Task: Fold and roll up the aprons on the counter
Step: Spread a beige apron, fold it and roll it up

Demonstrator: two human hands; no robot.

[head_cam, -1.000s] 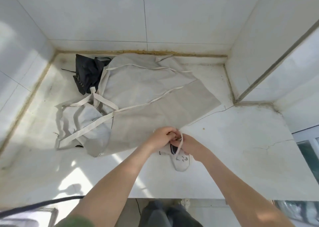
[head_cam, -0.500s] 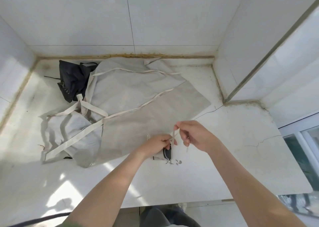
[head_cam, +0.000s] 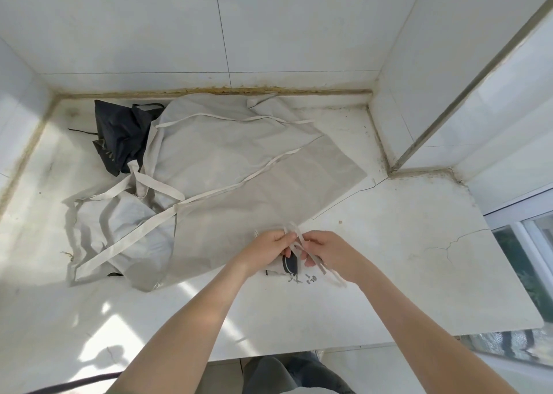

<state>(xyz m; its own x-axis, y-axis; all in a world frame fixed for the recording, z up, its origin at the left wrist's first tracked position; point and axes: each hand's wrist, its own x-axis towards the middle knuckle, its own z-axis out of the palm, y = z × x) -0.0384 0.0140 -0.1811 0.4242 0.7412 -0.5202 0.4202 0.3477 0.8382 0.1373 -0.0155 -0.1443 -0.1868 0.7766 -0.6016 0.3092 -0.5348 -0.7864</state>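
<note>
Now my left hand (head_cam: 269,244) and right hand (head_cam: 327,251) each pinch the tie (head_cam: 334,278) over the rolled apron (head_cam: 281,266), at six o'clock on the counter (head_cam: 389,259). I'd pull both ends evenly, cinching the knot tight against the roll. The grey apron (head_cam: 239,184) lies at eleven.
</note>
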